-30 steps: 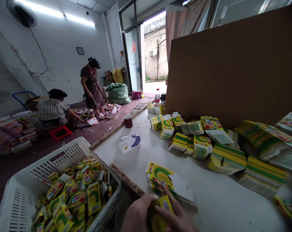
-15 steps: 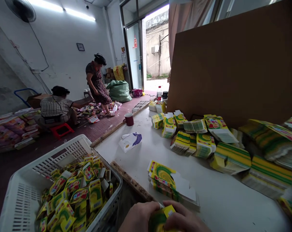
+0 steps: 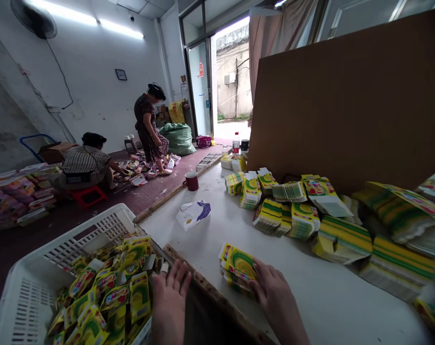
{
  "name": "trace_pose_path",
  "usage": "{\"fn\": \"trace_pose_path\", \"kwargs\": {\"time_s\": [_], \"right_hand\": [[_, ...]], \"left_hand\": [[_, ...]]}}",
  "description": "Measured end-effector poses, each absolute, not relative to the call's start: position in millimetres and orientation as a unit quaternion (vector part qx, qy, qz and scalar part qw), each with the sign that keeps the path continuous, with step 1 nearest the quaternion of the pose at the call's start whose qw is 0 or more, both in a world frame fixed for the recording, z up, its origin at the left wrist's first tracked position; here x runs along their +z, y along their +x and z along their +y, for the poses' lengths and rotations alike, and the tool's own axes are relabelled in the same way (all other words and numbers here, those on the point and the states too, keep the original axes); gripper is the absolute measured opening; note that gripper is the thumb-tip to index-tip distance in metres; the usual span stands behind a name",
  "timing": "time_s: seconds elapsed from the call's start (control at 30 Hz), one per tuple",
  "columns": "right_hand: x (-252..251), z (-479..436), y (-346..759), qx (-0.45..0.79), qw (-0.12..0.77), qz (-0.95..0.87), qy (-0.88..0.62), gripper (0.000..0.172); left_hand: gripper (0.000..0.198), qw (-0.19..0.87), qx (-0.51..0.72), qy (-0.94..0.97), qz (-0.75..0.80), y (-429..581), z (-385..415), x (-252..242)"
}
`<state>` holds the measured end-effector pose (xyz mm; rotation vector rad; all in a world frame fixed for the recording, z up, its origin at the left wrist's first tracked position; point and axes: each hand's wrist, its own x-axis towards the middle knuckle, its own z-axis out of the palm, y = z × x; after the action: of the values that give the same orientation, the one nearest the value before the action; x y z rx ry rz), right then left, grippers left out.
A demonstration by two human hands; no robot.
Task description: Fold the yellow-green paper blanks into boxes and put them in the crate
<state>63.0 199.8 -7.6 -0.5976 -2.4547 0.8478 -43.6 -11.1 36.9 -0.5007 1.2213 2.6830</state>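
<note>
My left hand (image 3: 169,299) hovers open, fingers spread, over the near right corner of a white slatted crate (image 3: 48,268) filled with several folded yellow-green cartons (image 3: 111,287). My right hand (image 3: 275,294) lies on the small stack of flat yellow-green carton blanks (image 3: 237,266) on the white table (image 3: 311,306), its fingers touching the stack's right side. Neither hand visibly grips anything. A worn wooden strip (image 3: 203,282) edges the table between the two hands.
Many bundles of flat cartons (image 3: 343,225) line the table in front of a tall brown cardboard sheet (image 3: 346,96). A tissue pack (image 3: 193,214) and a red mug (image 3: 191,180) sit farther off. Two people work on the floor at left among printed packs (image 3: 16,196).
Both hands held a folded carton together at the table's near edge. Now the left hand is spread over the crate, the carton gone from it, and the right rests on the blank stack.
</note>
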Motion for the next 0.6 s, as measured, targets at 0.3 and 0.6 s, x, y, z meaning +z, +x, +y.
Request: {"fn": "trace_pose_path", "kwargs": {"time_s": [0.3, 0.6], "right_hand": [[-0.7, 187.0, 62.9, 0.333, 0.272, -0.869, -0.244, 0.035], [6.6, 122.1, 75.4, 0.772, 0.119, -0.619, -0.086, 0.068]], "left_hand": [[0.055, 0.196, 0.866, -0.079, 0.454, -6.3, 13.4, 17.3], [0.052, 0.234, 0.922, -0.019, 0.308, 14.4, 30.3, 41.9]]}}
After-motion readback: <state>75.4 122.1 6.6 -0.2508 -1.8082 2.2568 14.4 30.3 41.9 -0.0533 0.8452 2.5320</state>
